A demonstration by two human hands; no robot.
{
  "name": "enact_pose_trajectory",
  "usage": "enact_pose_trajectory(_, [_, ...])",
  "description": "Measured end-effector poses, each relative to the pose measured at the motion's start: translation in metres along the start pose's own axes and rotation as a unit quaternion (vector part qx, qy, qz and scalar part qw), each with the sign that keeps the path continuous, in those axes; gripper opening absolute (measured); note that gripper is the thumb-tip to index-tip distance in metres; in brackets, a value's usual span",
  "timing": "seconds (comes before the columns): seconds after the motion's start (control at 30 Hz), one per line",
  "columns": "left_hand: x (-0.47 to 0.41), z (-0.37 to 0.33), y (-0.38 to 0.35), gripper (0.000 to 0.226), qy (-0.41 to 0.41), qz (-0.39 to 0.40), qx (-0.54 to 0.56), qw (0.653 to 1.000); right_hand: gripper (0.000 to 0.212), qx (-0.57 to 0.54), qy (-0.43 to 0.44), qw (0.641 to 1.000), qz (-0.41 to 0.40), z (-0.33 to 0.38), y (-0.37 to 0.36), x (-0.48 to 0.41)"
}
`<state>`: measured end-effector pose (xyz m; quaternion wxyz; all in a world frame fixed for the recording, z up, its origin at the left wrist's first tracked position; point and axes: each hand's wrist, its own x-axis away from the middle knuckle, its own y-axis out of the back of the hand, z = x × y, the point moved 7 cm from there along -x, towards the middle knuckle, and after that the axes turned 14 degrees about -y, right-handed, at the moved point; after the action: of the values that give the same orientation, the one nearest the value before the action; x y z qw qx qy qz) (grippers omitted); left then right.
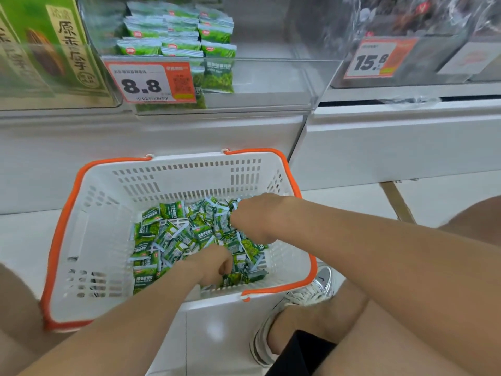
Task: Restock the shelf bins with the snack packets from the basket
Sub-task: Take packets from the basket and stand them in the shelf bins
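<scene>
Basket (92, 234): white slotted plastic with an orange rim and handles, standing on the floor (433, 196) directly below the shelving.

Snack packets (173, 240): small and green, lying in a loose heap across the basket's bottom, mostly towards its right half.

Left hand (214, 263): down inside the basket near its front wall, fingers curled and gripping packets from the heap.

Right hand (252, 215): inside the basket towards the back right. Its fingertips are buried among the packets, so I cannot tell whether it holds any. The two hands are apart, with packets between them.

Shelf bin (265, 82): clear plastic, above the basket. Its left part holds stacked packets (173, 36) of the same green kind.

Price tag (149, 82): on the bin's front, reading 8.8.

Second tag (376, 59): on the neighbouring bin to the right, reading 15.8.

Green bags (54, 50): in the bin to the left.

Shoe (306, 294): silver and white, just beside the basket's front right corner.
</scene>
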<state>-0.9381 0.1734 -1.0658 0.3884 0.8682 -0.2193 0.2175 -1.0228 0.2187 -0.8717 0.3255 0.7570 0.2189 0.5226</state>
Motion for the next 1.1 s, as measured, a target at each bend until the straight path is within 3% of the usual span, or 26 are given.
enact_pose_trajectory(0.1, [0.004, -0.004, 0.025, 0.028, -0.017, -0.073, 0.052, 0.996, 0.02, -0.004, -0.005, 1.0, -0.008, -0.003, 0.006, 0.0])
enact_pose_trajectory(0.23, [0.02, -0.023, 0.086, 0.024, -0.041, -0.176, 0.135, 0.974, 0.036, -0.07, -0.041, 0.997, -0.018, -0.022, 0.021, -0.005])
enact_pose_trajectory(0.37, [0.049, -0.052, 0.152, 0.023, -0.075, -0.284, 0.149, 0.944, 0.027, -0.161, -0.071, 0.984, -0.031, -0.047, 0.033, -0.012])
enact_pose_trajectory(0.43, [0.066, -0.065, 0.177, 0.013, -0.094, -0.331, 0.175, 0.923, 0.051, -0.223, -0.077, 0.971, -0.029, -0.056, 0.038, -0.012])
enact_pose_trajectory(0.47, [0.075, -0.07, 0.186, 0.007, -0.1, -0.348, 0.193, 0.912, 0.058, -0.278, -0.075, 0.957, -0.027, -0.06, 0.04, -0.011])
enact_pose_trajectory(0.57, [0.098, -0.085, 0.21, 0.009, -0.12, -0.396, 0.214, 0.885, 0.047, -0.435, -0.051, 0.899, -0.011, -0.067, 0.047, -0.006])
enact_pose_trajectory(0.7, [0.123, -0.099, 0.229, 0.008, -0.127, -0.451, 0.227, 0.853, 0.024, -0.505, -0.001, 0.862, -0.038, -0.066, 0.064, 0.004])
enact_pose_trajectory(0.83, [0.148, -0.108, 0.244, 0.01, -0.132, -0.518, 0.234, 0.812, 0.033, -0.586, 0.012, 0.808, -0.055, -0.068, 0.08, 0.017])
enact_pose_trajectory(0.97, [0.178, -0.13, 0.271, 0.015, -0.15, -0.625, 0.177, 0.745, 0.026, -0.638, 0.044, 0.765, -0.079, -0.067, 0.111, 0.043])
enact_pose_trajectory(1.1, [0.219, -0.167, 0.294, 0.017, -0.189, -0.747, 0.017, 0.637, 0.054, -0.558, 0.021, 0.805, -0.2, -0.09, 0.156, 0.068])
